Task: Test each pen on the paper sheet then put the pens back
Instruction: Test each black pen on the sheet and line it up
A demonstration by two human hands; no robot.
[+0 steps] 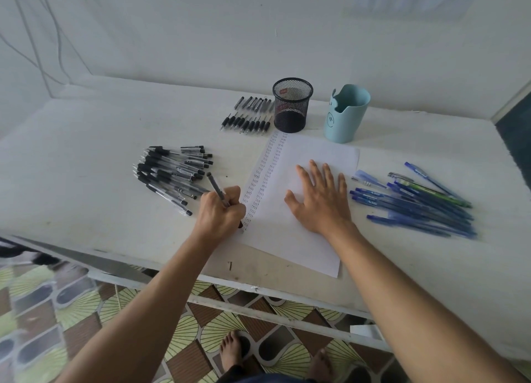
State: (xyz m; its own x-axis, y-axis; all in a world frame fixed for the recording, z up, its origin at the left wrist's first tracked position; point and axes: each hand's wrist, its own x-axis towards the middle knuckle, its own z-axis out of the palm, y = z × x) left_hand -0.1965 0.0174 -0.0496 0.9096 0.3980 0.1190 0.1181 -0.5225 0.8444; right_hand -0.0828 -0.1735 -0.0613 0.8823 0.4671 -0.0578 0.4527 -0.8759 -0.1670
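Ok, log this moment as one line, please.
left hand: grips black pen, tip on paper sheet | right hand: flat on sheet | stage: testing

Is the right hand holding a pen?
No, the right hand lies flat on the paper sheet; the left hand grips the pen.

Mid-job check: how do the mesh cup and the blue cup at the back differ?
The mesh cup is black see-through wire; the blue cup is solid pale blue with a face on it. The mesh cup's rim is an even circle; the blue cup's rim dips beside an ear-like bump. The mesh cup stands left of the blue cup. Both are upright by the far edge of the paper, no pens sticking out.
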